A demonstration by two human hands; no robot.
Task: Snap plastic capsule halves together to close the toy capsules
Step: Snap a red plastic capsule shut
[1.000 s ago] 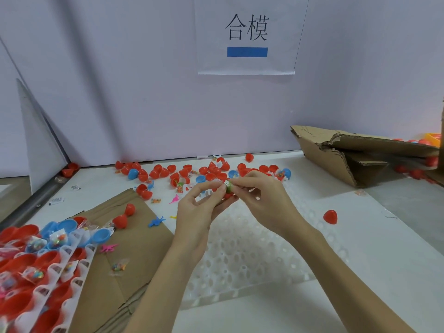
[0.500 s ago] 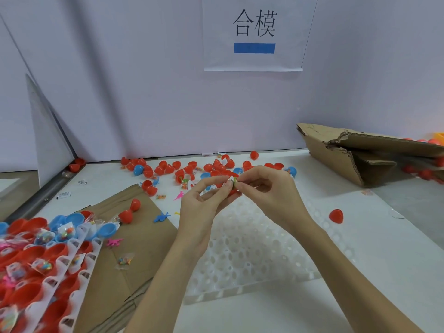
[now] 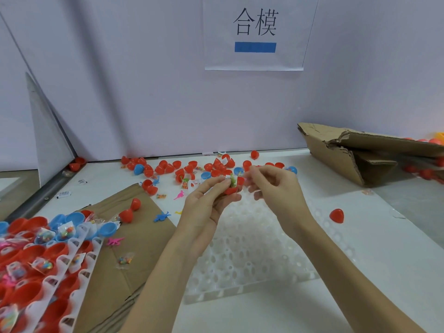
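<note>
On a white table [image 3: 276,316], perforated tray [image 3: 252,248], flattened cardboard [image 3: 134,241], scattered capsule halves [image 3: 168,168]

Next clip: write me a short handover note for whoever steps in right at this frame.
Left hand: holds an open red plastic capsule half with a small toy packet in it.
Right hand: fingers curled just beside that half; what they pinch, if anything, is too blurred to tell.
Done: packet is in the half.
Left: fit a matching half from the loose red and blue halves by the wall, snap shut; white plastic grid tray lies below.
</note>
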